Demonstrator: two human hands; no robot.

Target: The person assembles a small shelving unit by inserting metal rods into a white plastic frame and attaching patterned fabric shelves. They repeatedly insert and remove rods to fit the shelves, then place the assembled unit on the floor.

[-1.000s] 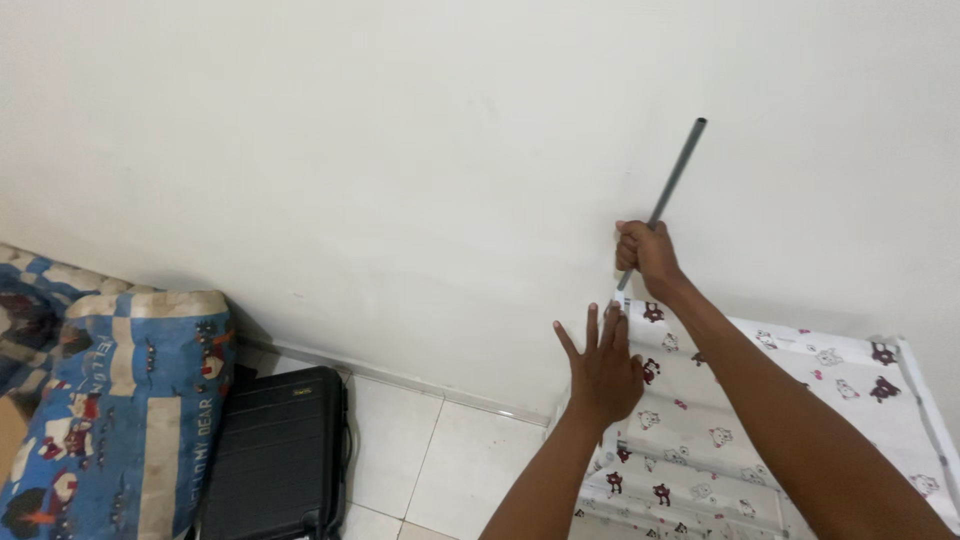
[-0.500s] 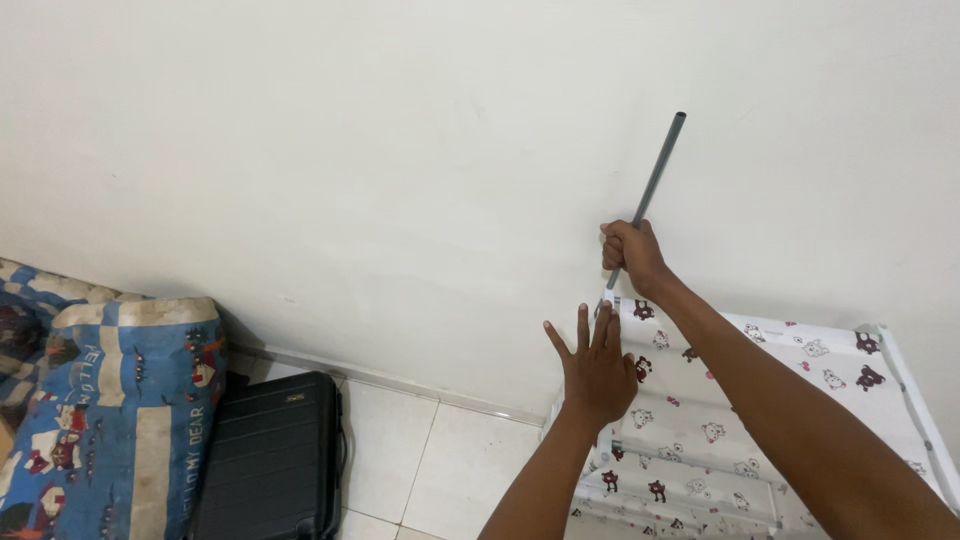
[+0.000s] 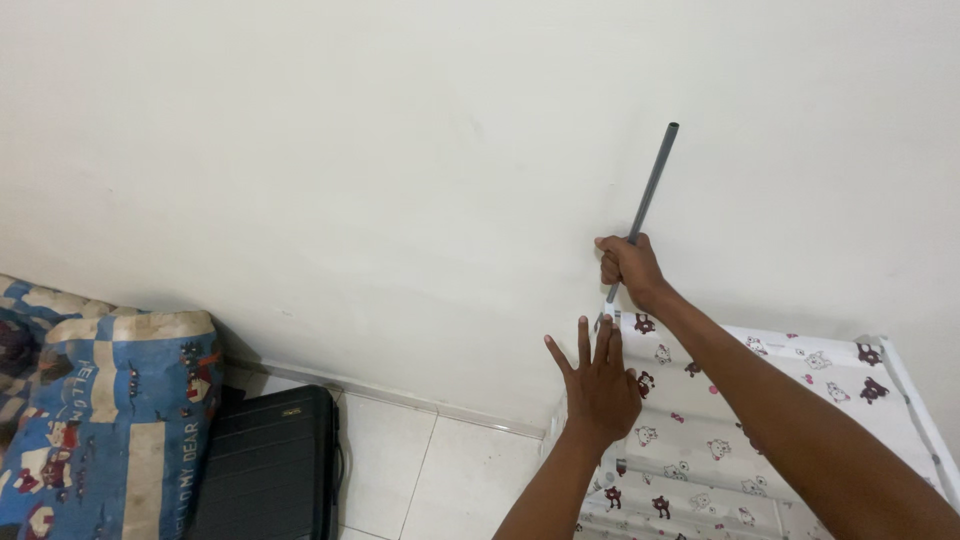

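Rod held upright at wardrobe corner

Your right hand fists the grey rod, foot at the fabric wardrobe corner; left hand flat, fingers spread, on it. Seating looks unfinished; suitcase left.

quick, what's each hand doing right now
Left hand: open, fingers spread, over the corner of the patterned fabric cover, holding nothing.
Right hand: closed around the grey rod.
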